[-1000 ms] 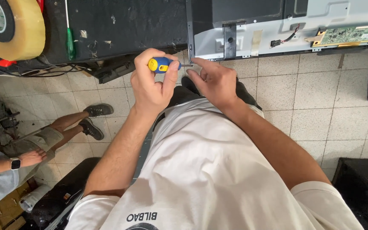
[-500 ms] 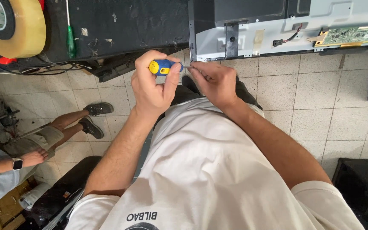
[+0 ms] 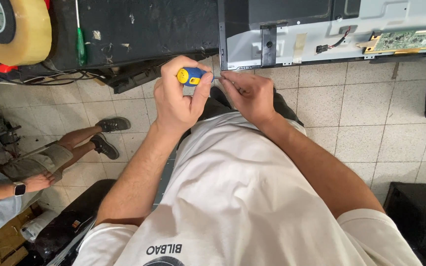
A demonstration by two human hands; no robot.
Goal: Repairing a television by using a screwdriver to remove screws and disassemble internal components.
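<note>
My left hand (image 3: 178,96) grips a screwdriver with a blue and yellow handle (image 3: 189,76), held level in front of my chest. Its thin shaft points right toward my right hand (image 3: 246,96), whose fingertips pinch at the tip; anything small held there is too tiny to tell. Both hands hover just below the edge of a workbench. On the bench lies an opened flat-screen television (image 3: 331,29), back side up, showing a grey metal chassis, a green circuit board (image 3: 410,39) and a loose black connector with wires (image 3: 329,45).
A big roll of tan tape (image 3: 6,29) and a green-handled screwdriver (image 3: 81,47) lie on the black benchtop (image 3: 139,29). Another person sits at the left, with legs (image 3: 75,143) and a watch-wearing arm (image 3: 6,189) in view. Black speaker boxes (image 3: 417,212) stand on the tiled floor.
Both hands have drifted slightly upward toward the bench edge, still together on the screwdriver. The seated person has barely moved.
</note>
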